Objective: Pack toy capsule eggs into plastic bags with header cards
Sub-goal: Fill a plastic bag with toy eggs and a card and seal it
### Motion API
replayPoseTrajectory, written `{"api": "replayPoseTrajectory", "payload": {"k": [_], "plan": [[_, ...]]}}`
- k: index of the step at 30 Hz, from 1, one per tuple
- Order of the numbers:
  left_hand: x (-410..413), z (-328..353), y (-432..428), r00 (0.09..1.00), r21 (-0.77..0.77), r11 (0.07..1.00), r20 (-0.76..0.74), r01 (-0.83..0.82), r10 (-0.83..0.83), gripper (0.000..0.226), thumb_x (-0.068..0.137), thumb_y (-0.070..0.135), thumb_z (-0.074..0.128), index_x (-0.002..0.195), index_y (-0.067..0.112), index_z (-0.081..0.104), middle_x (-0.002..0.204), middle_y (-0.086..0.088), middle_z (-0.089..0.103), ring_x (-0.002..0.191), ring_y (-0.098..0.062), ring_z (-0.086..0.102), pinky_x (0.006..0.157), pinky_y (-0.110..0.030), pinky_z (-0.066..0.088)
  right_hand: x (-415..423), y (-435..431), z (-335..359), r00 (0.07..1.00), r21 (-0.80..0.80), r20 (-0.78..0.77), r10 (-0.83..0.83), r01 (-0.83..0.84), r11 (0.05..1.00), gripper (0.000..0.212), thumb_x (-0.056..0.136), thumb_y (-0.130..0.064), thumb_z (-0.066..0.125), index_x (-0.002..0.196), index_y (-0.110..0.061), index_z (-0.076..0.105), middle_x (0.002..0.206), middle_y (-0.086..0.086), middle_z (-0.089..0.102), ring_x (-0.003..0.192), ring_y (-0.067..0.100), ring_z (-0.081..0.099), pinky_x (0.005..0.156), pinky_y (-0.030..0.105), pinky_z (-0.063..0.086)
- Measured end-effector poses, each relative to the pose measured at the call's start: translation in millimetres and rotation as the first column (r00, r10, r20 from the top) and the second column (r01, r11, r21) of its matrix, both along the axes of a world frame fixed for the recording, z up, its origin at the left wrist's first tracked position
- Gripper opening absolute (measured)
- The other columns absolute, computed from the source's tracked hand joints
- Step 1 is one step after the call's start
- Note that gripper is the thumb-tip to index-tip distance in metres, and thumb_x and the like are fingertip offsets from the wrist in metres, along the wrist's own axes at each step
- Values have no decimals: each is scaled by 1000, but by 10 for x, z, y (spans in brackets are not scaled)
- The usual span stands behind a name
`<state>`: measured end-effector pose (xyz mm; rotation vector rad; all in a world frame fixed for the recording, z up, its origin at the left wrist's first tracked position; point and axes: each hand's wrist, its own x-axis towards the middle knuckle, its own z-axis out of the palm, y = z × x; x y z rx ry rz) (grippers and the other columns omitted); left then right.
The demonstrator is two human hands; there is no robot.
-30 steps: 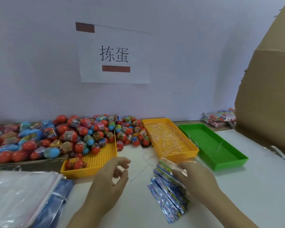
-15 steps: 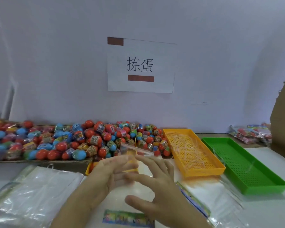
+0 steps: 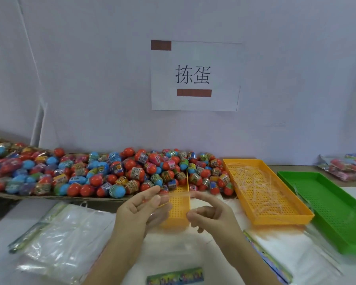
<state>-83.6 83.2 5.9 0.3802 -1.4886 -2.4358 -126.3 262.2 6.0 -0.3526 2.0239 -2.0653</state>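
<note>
My left hand (image 3: 141, 208) and my right hand (image 3: 210, 214) are raised side by side over the table and pinch the top edge of a clear plastic bag (image 3: 178, 195) between them. The bag hangs down, and its colourful header card (image 3: 175, 277) shows at the bottom edge of the view. A big heap of red and blue capsule eggs (image 3: 115, 173) lies behind the hands, spilling into a yellow tray (image 3: 179, 210). Whether the bag's mouth is parted I cannot tell.
A stack of clear bags (image 3: 60, 241) lies at the left. A second yellow tray (image 3: 263, 194) holds thin plastic strips, with a green tray (image 3: 337, 204) beside it. More bags with header cards (image 3: 296, 256) lie at the right. Packed bags (image 3: 345, 167) sit far right.
My right hand has picked a clear bag off the right pile and brought it to the middle, where both hands now hold its top edge. The view has swung left.
</note>
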Motion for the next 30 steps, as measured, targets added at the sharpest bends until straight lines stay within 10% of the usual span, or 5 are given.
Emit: {"api": "replayPoseTrajectory", "payload": {"k": [6,11,21,30], "plan": [[99,60,27,977,-15,982,106,189,-187,48,59,18,78,103,3,69,95,-18,75,86,-29,74,62,-31,61,53,-71,-10,1000,-231,16,5,-1,973,45,66,-9,78,108,-20,67,73,17,68,55,22,61,49,28,51],[134,68,32,975,-146,968,115,205,-189,13,66,19,74,75,11,79,87,-16,76,78,-25,75,59,-29,58,53,-83,-42,998,-163,-48,-40,32,986,51,65,-18,78,113,-20,63,69,13,70,52,18,60,50,26,51],[148,105,40,987,-182,973,95,142,-127,27,60,17,77,84,4,75,80,-16,75,66,-20,73,52,-25,56,33,-47,-123,993,-160,-85,-79,65,985,48,70,-44,65,113,-24,63,82,6,72,61,19,63,51,29,53],[132,158,-230,998,-43,998,-27,-54,52,24,60,17,76,81,6,77,81,-13,76,69,-20,74,55,-26,59,-71,-50,-224,943,70,-225,-245,266,961,22,93,-15,58,101,-34,64,82,-3,68,68,10,62,54,23,51]]}}
